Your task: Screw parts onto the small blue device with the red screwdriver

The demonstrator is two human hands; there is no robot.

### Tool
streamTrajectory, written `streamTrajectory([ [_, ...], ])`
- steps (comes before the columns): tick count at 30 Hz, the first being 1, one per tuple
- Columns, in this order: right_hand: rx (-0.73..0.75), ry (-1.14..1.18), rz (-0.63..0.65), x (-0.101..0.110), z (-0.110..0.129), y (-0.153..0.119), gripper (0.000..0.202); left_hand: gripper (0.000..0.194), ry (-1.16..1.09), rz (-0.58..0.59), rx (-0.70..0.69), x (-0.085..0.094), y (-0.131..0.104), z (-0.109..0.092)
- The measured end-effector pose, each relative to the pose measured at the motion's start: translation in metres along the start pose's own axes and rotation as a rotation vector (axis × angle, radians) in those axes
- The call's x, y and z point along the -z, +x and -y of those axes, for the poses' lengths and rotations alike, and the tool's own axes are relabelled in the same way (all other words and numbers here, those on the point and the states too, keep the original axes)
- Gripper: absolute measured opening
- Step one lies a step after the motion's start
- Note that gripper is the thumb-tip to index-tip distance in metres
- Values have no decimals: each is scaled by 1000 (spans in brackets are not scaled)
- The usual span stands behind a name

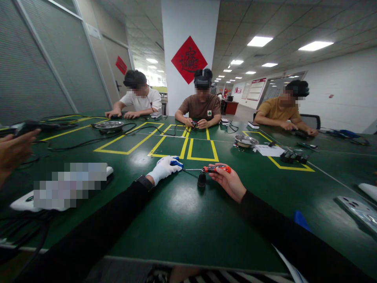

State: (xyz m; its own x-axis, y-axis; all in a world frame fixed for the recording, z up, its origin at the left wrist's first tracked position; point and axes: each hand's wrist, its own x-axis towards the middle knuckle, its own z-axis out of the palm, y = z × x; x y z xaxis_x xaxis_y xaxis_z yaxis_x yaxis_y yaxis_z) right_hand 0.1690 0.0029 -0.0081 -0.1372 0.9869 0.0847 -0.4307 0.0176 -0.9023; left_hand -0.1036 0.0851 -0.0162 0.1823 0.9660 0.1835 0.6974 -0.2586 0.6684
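My left hand point(167, 169), in a white glove with blue fingertips, rests near the middle of the green table point(182, 236), fingers closed on something I cannot make out. The bare fingers of my right hand point(228, 181) are wrapped round the red and black handle of a screwdriver point(218, 169). Its thin shaft points left, level, and the tip reaches the gloved fingertips. Between my hands a small black cylindrical part point(202, 179) stands upright on the table, just below the shaft and close to the handle's front end.
Three people sit across the table, hands on small items. Metal bowls point(108, 125) point(246, 140) stand left and right. Several black parts point(294, 156) lie near a paper point(269, 150). Phone point(357, 212) at right; white device point(26, 200), cables and another person's hand point(17, 151) at left.
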Motion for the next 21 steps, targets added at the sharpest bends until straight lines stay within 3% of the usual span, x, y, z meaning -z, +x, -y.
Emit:
streamTrajectory([
  [9,-15,54,-47,2,0,2,21,34,86,-71,56,-3,-1,-2],
  [15,-19,65,-55,2,-1,3,21,38,209,-55,-59,-4,0,-5],
  [21,-24,61,-57,1,0,2,20,41,275,-63,-36,-7,2,-6],
])
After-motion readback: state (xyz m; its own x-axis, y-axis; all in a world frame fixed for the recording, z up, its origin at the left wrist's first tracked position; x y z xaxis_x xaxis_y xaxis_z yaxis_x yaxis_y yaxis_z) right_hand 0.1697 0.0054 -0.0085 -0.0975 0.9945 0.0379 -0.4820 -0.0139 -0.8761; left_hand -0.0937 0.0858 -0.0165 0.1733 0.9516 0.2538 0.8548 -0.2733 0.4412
